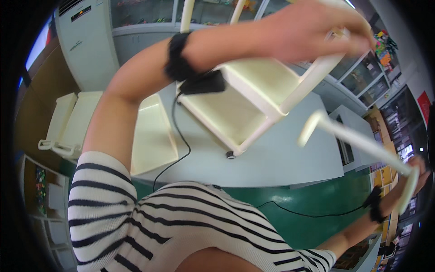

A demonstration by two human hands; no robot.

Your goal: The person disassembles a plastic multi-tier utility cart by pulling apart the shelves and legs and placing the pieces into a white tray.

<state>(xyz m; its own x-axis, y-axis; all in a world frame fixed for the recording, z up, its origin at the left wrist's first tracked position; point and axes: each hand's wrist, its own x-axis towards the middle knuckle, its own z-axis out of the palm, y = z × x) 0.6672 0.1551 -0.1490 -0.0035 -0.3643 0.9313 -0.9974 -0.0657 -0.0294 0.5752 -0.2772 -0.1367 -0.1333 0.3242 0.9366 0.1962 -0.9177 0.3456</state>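
Observation:
A cream plastic rolling cart (253, 99) with shelf trays, upright posts and small casters stands on the grey table. My left hand (317, 34) reaches across its top, fingers curled round the upper end of the right post (312, 81); motion blurs the fingertips. Out to the right, away from the cart, my right hand (419, 172) grips a cream U-shaped handle (362, 143) by one end. Its other bent end points toward the cart and is blurred. Each wrist wears a black band, and a black box (204, 84) hangs by the left one.
A loose cream tray (156, 136) lies on the table (290, 158) left of the cart. More cream parts (72, 122) stand farther left. Black cables (183, 136) run from my wrists. A grey box-like unit (353, 129) sits at right, glass cabinets (145, 13) behind.

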